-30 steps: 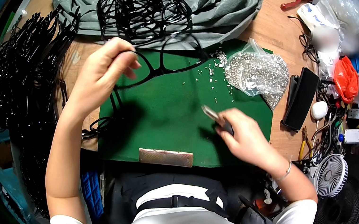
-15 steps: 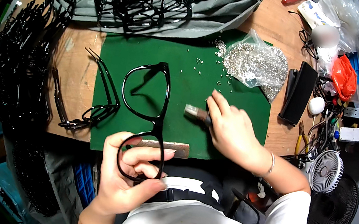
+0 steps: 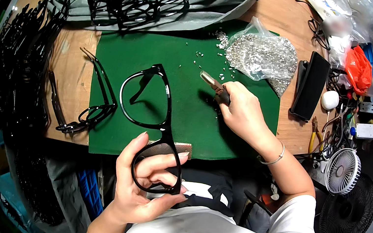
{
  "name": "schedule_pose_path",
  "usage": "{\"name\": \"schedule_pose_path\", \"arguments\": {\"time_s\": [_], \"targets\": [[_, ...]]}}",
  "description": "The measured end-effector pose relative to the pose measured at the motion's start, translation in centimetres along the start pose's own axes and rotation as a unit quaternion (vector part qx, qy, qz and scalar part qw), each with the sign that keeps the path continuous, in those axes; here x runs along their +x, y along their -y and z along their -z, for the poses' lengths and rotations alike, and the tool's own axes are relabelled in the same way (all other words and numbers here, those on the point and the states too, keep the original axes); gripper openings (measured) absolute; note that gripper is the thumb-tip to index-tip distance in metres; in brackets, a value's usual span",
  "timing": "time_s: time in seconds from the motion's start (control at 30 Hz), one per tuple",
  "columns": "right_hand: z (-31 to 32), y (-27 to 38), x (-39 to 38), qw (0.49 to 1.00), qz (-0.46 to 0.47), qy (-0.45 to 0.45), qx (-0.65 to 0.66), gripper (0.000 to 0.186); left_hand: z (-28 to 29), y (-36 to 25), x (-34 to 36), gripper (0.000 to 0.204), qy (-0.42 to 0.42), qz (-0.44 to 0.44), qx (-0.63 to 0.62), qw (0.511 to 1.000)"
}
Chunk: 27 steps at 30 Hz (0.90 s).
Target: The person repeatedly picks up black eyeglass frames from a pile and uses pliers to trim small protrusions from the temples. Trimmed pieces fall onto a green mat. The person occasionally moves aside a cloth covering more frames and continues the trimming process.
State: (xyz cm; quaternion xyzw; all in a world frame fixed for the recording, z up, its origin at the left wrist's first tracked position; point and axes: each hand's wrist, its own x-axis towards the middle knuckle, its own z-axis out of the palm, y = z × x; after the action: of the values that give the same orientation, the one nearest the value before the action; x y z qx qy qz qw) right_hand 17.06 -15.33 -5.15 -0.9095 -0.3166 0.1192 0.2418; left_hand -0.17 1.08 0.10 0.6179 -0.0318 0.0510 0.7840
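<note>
Ok, our left hand [image 3: 133, 204] pinches a glossy black glasses frame [image 3: 167, 136] over the green rectangular mat's [image 3: 163, 47] nr. edge; right hand [image 3: 243, 110] fingers wrap dark-handled metal pliers [image 3: 211, 81] above mat. Prob. prep step; next needs steady aim imo.

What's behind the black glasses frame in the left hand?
Behind the glasses frame show the green mat, left-hand fingers and part of a flat plate. The frame and fingers cover other parts of the plate.

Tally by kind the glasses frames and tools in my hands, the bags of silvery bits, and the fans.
Glasses frame: 1, in your left hand
Tool: 1, in your right hand
Clear bag: 1
Fans: 2, white fan and black fan
Total: 5
</note>
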Motion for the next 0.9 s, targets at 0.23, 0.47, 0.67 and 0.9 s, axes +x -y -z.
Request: {"name": "schedule_pose_path", "arguments": {"time_s": [0.23, 0.47, 0.67, 0.9], "targets": [[-0.2, 0.2, -0.1, 0.994, 0.078, 0.002, -0.077, 0.018, -1.0, 0.3, 0.7, 0.092, -0.032, -0.002, 0.027, 0.999], [4.1, 5.2, -3.7, 0.952, -0.029, 0.066, 0.296, 0.013, -2.7, 2.1, 2.4, 0.086, -0.128, -0.029, 0.146, 0.981], [3.3, 6.2, -5.6, 0.922, -0.021, 0.002, 0.387, 0.014, -4.1, 2.5, 3.1, 0.087, -0.138, -0.045, 0.15, 0.978], [4.0, 5.8, -4.4, 0.757, -0.191, 0.209, 0.589, 0.021, -3.3, 1.9, 2.9, 0.083, -0.084, 0.006, 0.135, 0.987]]}}
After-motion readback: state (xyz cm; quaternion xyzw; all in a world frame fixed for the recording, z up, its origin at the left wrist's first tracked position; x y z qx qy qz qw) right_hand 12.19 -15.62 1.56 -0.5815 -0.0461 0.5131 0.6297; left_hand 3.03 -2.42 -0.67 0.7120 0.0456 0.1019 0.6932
